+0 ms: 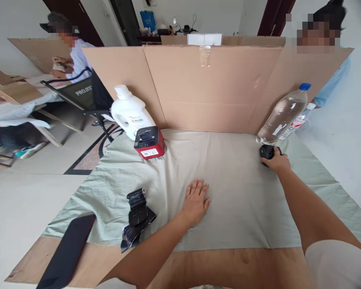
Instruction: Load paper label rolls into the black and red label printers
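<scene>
Small black object (267, 151) lay at far right of grey-green cloth (234, 200), touching base of clear bottle (284, 114); its axis and facing could not be told. Right hand (277, 160), arm stretched forward, fingers curled around object. Left hand (196, 199) lay flat on cloth, palm down, fingers spread, holding nothing. Bottle had blue cap. White jug (129, 110) behind red box (149, 142); labels unreadable. Chair (81, 94) read "PROJE".

The person is wearing a short, pale sleeve on the right arm; both forearms are showing bare down to each grip, without rings or watch.
</scene>
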Demonstrator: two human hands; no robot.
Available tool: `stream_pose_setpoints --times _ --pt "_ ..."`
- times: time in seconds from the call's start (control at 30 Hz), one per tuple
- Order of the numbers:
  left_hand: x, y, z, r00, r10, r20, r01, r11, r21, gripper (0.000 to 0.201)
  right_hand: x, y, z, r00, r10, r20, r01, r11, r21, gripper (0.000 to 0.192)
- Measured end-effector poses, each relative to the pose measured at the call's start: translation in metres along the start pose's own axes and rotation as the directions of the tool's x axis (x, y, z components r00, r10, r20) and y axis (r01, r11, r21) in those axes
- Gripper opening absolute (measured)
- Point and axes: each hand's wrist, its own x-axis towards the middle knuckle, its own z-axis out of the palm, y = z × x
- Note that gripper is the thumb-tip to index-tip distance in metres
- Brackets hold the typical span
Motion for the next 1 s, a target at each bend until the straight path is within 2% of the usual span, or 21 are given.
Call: stream_pose_setpoints --times 0.1,0.17,0.23,0.3,0.33,0.4,0.5,0.57,0.7,0.87,0.93,1.0 --pt "-0.004 -0.003 -0.006 0.998 0.019 0.052 -0.022 0.998 0.064 0.049 -0.025 -0.004 0.011 0.997 -0.022 -0.076 0.026 0.998 0.048 0.088" --pt "-0.004 -0.005 -0.008 0.998 0.030 0.054 -0.034 0.997 0.072 0.050 -0.051 -0.011 0.020 0.982 -0.159 -0.100 0.167 0.982 0.085 0.083" --pt "-0.004 -0.005 -0.008 0.998 0.038 0.040 -0.040 0.997 0.064 0.050 -0.085 -0.022 0.032 0.922 -0.370 -0.114 0.383 0.915 0.129 0.079" --pt "-0.005 -0.004 -0.007 0.999 0.044 0.021 -0.045 0.997 0.056 0.049 -0.127 -0.036 0.046 0.830 -0.540 -0.140 0.558 0.812 0.174 0.076" --pt "-0.005 -0.004 -0.007 0.999 0.047 0.007 -0.047 0.997 0.054 0.048 -0.149 -0.043 0.052 0.793 -0.588 -0.156 0.609 0.771 0.188 0.075" --pt "-0.007 -0.004 -0.008 0.998 0.053 -0.042 -0.051 0.997 0.050 0.045 -0.192 -0.059 0.062 0.750 -0.638 -0.176 0.662 0.720 0.210 0.073" --pt "-0.008 -0.007 -0.011 0.986 0.045 -0.161 -0.044 0.999 0.011 0.037 -0.243 -0.077 0.072 0.759 -0.629 -0.172 0.651 0.723 0.230 0.075" --pt "-0.007 -0.011 -0.012 0.975 0.016 -0.220 -0.022 0.999 -0.025 0.036 -0.266 -0.083 0.077 0.772 -0.616 -0.155 0.634 0.735 0.239 0.080" --pt "-0.004 -0.013 -0.011 0.961 -0.072 -0.266 0.051 0.995 -0.085 0.043 -0.284 -0.077 0.088 0.748 -0.650 -0.134 0.658 0.702 0.272 0.078" --pt "-0.001 -0.011 -0.015 0.953 -0.124 -0.276 0.065 0.974 -0.215 0.041 -0.272 -0.068 0.094 0.731 -0.642 -0.232 0.672 0.619 0.407 0.046" --pt "0.003 -0.012 -0.019 0.948 -0.170 -0.269 0.073 0.939 -0.337 0.041 -0.263 -0.069 0.096 0.731 -0.621 -0.281 0.668 0.569 0.480 0.038" --pt "0.010 -0.014 -0.024 0.949 -0.264 -0.172 0.141 0.844 -0.517 0.045 -0.254 -0.071 0.101 0.736 -0.602 -0.308 0.655 0.520 0.549 0.030"
